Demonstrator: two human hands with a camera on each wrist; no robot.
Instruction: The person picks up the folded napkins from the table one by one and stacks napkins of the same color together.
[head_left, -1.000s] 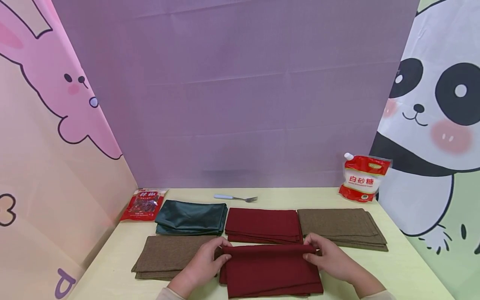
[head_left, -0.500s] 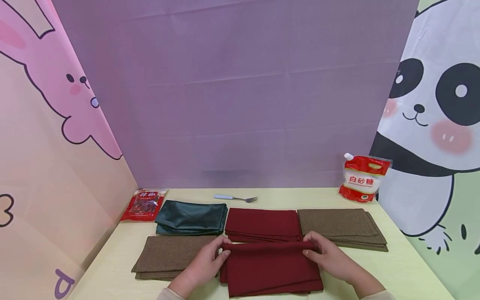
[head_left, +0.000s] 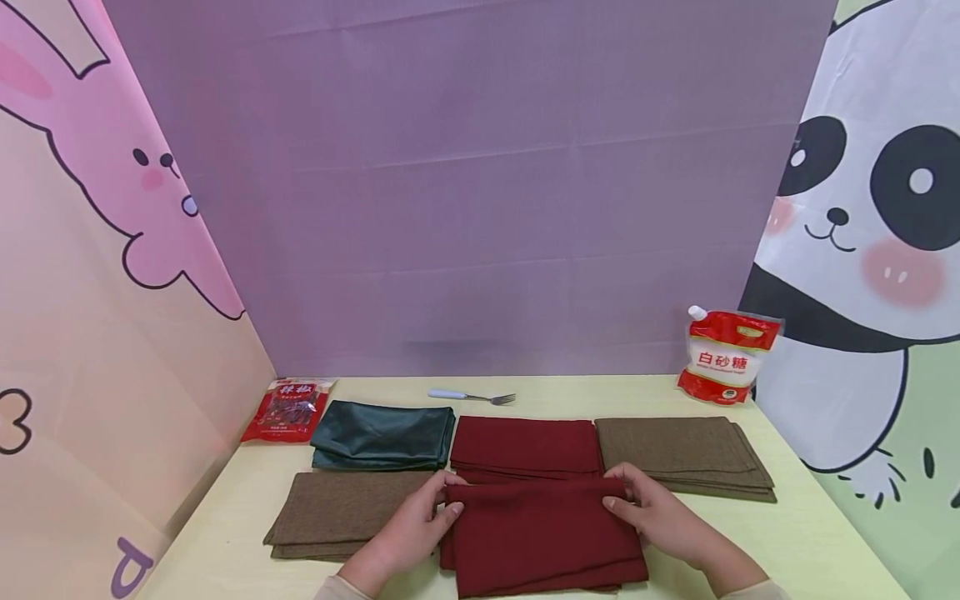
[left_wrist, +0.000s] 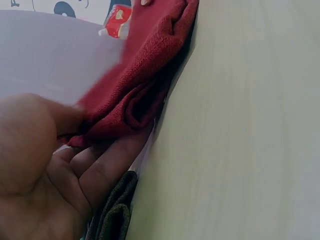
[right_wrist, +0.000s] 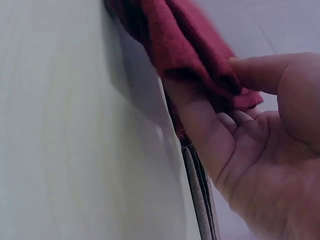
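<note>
Cloth (head_left: 547, 537) in dark red, folded into a layered rectangle, is held between two hands at the near middle of the pale table (head_left: 195, 550), its far edge raised and, in the head view, covering part of the front of a second red cloth (head_left: 525, 443) behind it. The left hand (head_left: 412, 525) pinches it by the far left corner, thumb on one face and fingers under the other, the gap between them closed down to the thickness of the folds; the right hand (head_left: 660, 512) has the far right corner in a matching pinch. Both wrist views show the folded ends as loose loops between thumb and fingers; whether the near edge rests fully on the wood, I cannot tell. Just beside the left hand lies a brown cloth (head_left: 337, 508), folded flat and partly hidden by that hand. In the row behind, a dark green cloth (head_left: 382, 435) with a sheen sits left of the second red one, and an olive-brown cloth (head_left: 675, 450) sits right of it. Farther back are a fork (head_left: 447, 394) with a pale handle, a red packet (head_left: 288, 410) at the left, and a red-and-white pouch (head_left: 727, 358) with a white cap, standing at the right
</note>
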